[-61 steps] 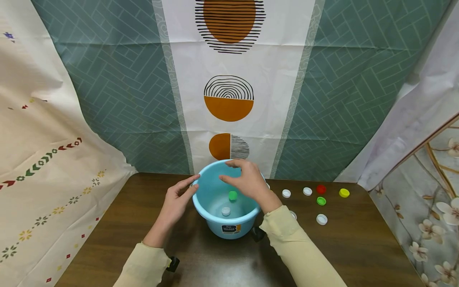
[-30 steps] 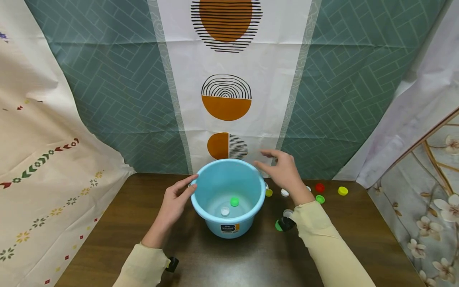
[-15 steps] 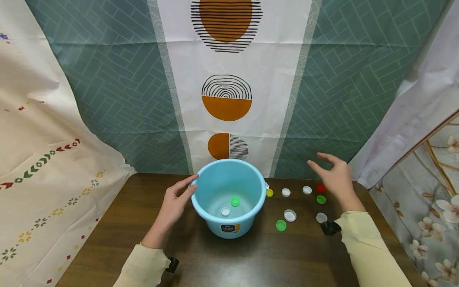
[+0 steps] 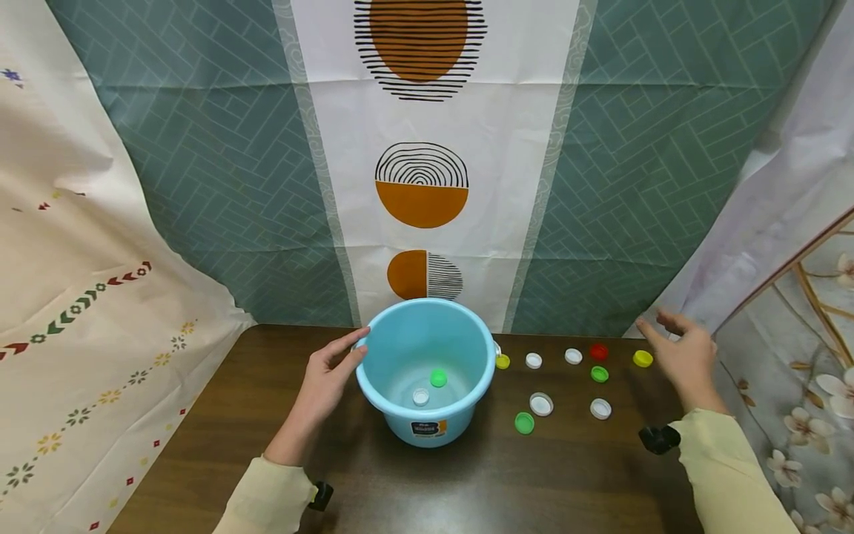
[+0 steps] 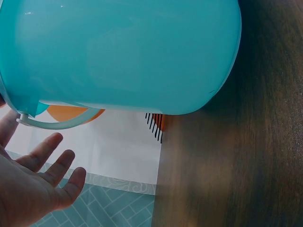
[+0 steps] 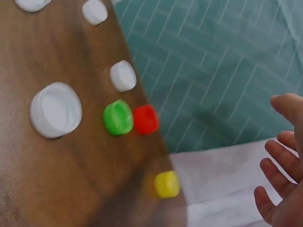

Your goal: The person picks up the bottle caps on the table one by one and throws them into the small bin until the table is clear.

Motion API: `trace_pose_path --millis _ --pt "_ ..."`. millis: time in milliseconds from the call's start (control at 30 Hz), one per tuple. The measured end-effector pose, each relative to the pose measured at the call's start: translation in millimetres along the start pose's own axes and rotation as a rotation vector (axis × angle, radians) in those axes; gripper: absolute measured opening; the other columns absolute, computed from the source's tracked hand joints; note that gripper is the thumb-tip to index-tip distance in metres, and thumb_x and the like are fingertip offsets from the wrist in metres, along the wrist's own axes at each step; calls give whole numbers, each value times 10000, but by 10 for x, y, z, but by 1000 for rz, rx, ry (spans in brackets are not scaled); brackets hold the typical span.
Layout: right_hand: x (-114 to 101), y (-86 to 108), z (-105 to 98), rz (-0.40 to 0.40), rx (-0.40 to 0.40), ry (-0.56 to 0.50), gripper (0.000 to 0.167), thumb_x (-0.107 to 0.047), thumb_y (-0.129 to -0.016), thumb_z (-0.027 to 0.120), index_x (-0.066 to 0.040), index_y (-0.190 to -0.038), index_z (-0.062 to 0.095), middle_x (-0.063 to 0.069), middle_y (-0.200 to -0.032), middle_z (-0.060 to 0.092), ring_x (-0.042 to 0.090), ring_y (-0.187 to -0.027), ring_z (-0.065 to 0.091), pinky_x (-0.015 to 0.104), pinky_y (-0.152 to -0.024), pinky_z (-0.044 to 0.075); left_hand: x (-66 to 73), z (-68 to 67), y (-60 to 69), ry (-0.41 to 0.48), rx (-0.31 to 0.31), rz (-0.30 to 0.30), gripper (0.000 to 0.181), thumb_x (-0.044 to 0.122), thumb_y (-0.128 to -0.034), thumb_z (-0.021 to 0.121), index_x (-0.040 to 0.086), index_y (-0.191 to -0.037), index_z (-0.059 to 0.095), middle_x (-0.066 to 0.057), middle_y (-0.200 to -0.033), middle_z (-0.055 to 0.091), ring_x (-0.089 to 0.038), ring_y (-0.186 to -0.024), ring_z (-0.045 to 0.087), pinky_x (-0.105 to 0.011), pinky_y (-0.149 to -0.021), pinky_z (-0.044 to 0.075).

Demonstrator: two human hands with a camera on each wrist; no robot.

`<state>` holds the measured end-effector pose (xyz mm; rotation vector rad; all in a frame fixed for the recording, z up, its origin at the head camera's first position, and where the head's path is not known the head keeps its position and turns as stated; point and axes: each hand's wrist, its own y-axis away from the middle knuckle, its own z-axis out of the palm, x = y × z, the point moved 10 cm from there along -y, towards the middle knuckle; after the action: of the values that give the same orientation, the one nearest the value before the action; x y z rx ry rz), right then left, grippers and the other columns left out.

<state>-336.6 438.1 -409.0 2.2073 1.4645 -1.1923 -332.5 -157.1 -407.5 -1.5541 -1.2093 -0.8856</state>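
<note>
A light blue plastic bucket (image 4: 427, 411) stands upright at the table's middle. Inside lie a green bottle cap (image 4: 438, 378) and a white bottle cap (image 4: 420, 397). My left hand (image 4: 327, 374) touches the bucket's left rim with thumb and index finger; its other fingers spread loose beside the pale handle (image 5: 61, 124) in the left wrist view. My right hand (image 4: 687, 356) hovers empty over the table's right side, thumb and fingers apart. Nearest to it lies a yellow cap (image 4: 643, 359). A red cap (image 4: 598, 351) and a green cap (image 4: 599, 374) sit further left.
More caps lie between bucket and right hand: white (image 4: 541, 404), green (image 4: 524, 423), yellow (image 4: 502, 361) and several other white ones. The dark wooden table (image 4: 567, 482) ends at a hanging patterned cloth (image 4: 600, 222) behind.
My right hand has gone from above the bucket rightward past the caps, then lower near the yellow cap. My left hand stays at the rim. Both caps remain in the bucket.
</note>
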Motion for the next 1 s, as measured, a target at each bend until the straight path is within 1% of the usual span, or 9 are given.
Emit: trace_pose_path --millis 67,167,267,367,433,600,700,833,1000 --pt "85 5 21 3 -7 11 700 -554 -853 566 -73 -1356 493 205 -1329 531 408 -1230 435 554 -1069 156 -1 -1 -2 4 2 2 355 381 -904 597 291 -1248 603 56 -1307 568 -132 -1211 515 -195 -880 464" --pt "206 15 72 5 -25 18 719 -539 -863 563 -25 -1359 474 237 -1307 534 438 -1212 433 580 -1064 101 -2 6 -3 11 -1 3 354 370 -905 599 285 -1248 604 54 -1304 570 -128 -1211 512 -193 -884 464" --pt "341 14 144 28 -57 41 757 -550 -864 554 3 -1370 444 260 -1299 527 462 -1222 400 604 -1059 83 -7 12 0 12 -4 -1 356 372 -903 601 288 -1249 602 57 -1305 568 -129 -1214 511 -196 -878 469" --pt "473 3 215 60 -94 71 785 -552 -864 554 21 -1381 416 277 -1311 505 502 -1253 326 620 -1059 90 -8 13 10 11 -4 -4 356 374 -903 601 288 -1249 602 53 -1304 569 -140 -1206 518 -201 -866 477" --pt "545 -7 254 76 -114 88 793 -543 -868 555 43 -1380 403 293 -1325 480 525 -1258 282 619 -1050 103 -4 14 15 10 -3 -4 355 373 -904 599 286 -1249 602 51 -1301 570 -145 -1199 521 -203 -862 480" --pt "707 -5 347 119 -162 122 833 -553 -860 556 51 -1399 358 307 -1385 400 562 -1276 203 621 -1034 163 20 10 16 7 4 5 347 365 -908 597 281 -1245 606 47 -1288 579 -151 -1186 529 -204 -861 481" --pt "786 17 396 135 -188 144 864 -574 -849 554 38 -1416 331 300 -1403 381 564 -1278 199 626 -1015 220 24 11 9 6 4 9 348 366 -907 598 279 -1244 607 43 -1285 580 -157 -1178 535 -211 -851 487" --pt "846 27 458 123 -210 167 895 -587 -842 556 44 -1425 305 308 -1398 380 552 -1251 255 630 -993 267 12 10 2 8 4 8 349 370 -904 601 280 -1242 608 43 -1285 579 -157 -1174 537 -215 -846 491" --pt "898 -1 577 78 -264 215 935 -602 -844 546 57 -1438 250 340 -1406 336 568 -1230 279 655 -972 275 -3 -5 0 -1 10 2 343 372 -905 599 290 -1238 610 49 -1287 580 -148 -1191 526 -219 -870 479"
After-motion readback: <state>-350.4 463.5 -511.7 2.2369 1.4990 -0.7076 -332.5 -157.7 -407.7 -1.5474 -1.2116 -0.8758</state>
